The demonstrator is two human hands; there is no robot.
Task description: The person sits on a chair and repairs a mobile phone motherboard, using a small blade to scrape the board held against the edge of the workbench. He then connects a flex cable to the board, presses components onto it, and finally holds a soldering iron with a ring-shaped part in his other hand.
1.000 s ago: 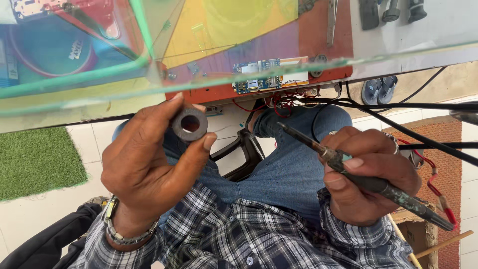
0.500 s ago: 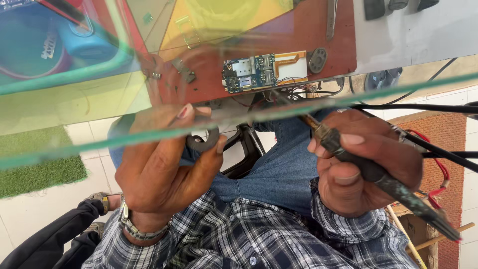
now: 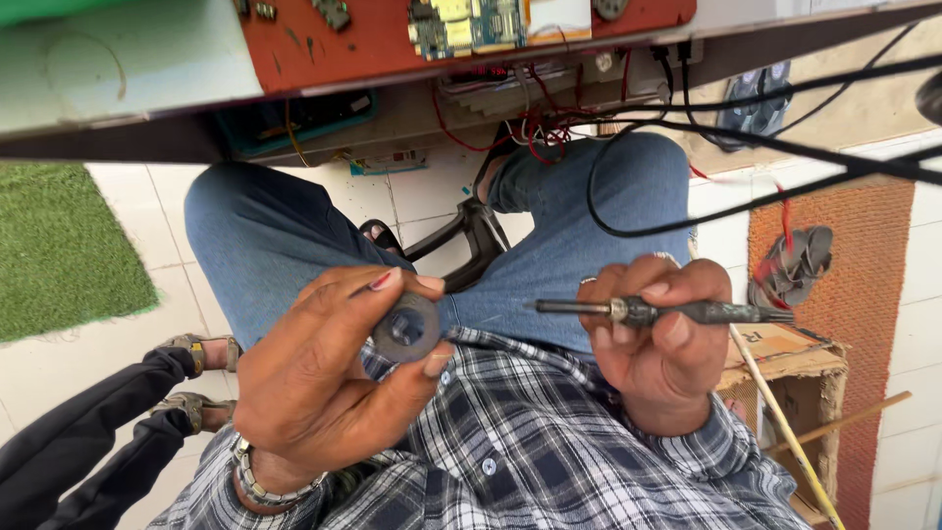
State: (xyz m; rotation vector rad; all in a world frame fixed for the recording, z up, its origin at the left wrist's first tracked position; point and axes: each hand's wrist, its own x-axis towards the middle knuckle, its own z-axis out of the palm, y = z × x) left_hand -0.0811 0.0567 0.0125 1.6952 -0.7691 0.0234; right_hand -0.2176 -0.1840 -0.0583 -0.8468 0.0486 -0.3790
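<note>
The left hand pinches a small grey spool in its fingers over the lap. The right hand grips a soldering iron, tip toward the spool. Best kept steady, hot tip clear of fingers, below the bench edge.

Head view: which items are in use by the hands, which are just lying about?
In use:
- left hand holds a grey ring-shaped spool
- right hand grips a soldering iron

Lying about:
- circuit board on the table edge
- black cables
- green mat
- cardboard box
- sandals
</note>
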